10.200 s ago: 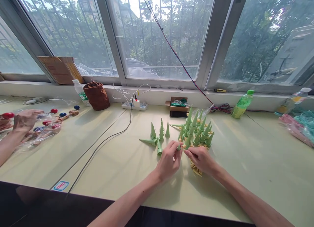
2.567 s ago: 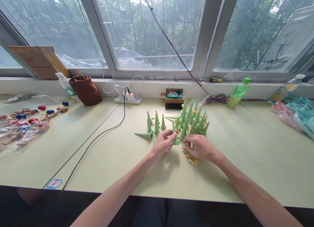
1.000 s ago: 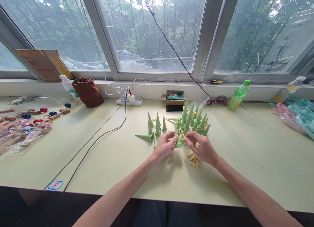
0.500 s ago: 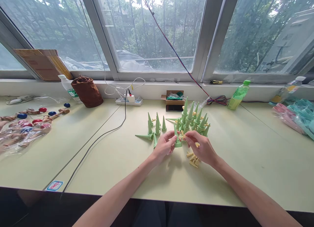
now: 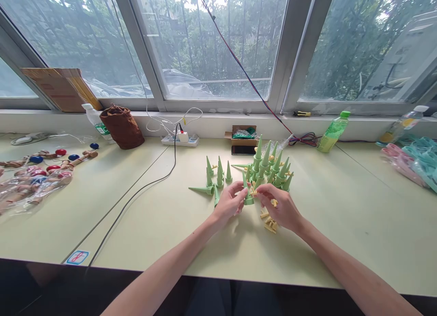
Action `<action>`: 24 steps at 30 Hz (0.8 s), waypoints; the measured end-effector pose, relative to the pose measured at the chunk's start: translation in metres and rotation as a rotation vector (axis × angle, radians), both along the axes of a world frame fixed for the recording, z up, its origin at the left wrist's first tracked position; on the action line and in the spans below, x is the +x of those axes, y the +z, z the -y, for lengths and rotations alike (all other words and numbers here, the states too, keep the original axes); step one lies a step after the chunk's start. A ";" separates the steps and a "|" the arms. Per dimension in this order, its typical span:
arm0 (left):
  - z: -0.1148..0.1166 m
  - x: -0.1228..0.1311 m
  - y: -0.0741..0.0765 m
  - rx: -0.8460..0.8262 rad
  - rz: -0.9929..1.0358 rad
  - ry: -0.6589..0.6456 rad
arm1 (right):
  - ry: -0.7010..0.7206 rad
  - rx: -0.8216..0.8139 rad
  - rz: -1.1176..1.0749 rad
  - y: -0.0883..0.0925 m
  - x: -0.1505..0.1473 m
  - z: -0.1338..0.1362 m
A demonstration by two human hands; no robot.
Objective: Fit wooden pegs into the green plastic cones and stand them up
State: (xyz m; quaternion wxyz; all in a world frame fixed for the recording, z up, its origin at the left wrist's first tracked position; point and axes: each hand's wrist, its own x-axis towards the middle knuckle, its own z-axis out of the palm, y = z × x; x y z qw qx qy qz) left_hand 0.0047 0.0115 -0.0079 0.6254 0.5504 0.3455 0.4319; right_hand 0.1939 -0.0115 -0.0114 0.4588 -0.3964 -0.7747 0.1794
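My left hand [image 5: 232, 200] is closed on a green plastic spike [image 5: 249, 198], held upright with its wide collar down. In my right hand [image 5: 278, 206], thumb and fingers pinch a small yellow plastic valve [image 5: 253, 193] against the side of that spike. Below the right palm lies a little pile of yellow valves [image 5: 270, 223]. Just beyond the hands stands a dense cluster of green spikes [image 5: 264, 161], several with yellow pieces in them. To the left is a smaller group of green spikes [image 5: 219, 172], with one spike [image 5: 201, 190] lying on its side.
Behind the cluster are a dark phone [image 5: 243, 150] and a small cardboard box [image 5: 235, 142]. A power strip [image 5: 189, 143] feeds a black cable [image 5: 146, 185] across the table. A green bottle [image 5: 332, 133] stands at right, a brown pouch [image 5: 123, 128] at left, bagged wooden toys [image 5: 37, 186] farther left.
Both hands stay in nearly the same place, with the yellow valve still at the spike's side. The whole view has shifted very slightly.
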 end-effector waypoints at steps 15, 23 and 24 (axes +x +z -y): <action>0.002 0.000 0.000 -0.012 -0.025 0.001 | 0.023 0.000 0.015 0.002 -0.001 0.001; 0.002 0.001 -0.002 -0.015 -0.002 0.011 | 0.022 -0.033 0.005 0.001 0.000 0.001; 0.003 0.001 -0.002 -0.012 -0.004 0.013 | 0.023 -0.038 0.005 0.001 0.000 0.001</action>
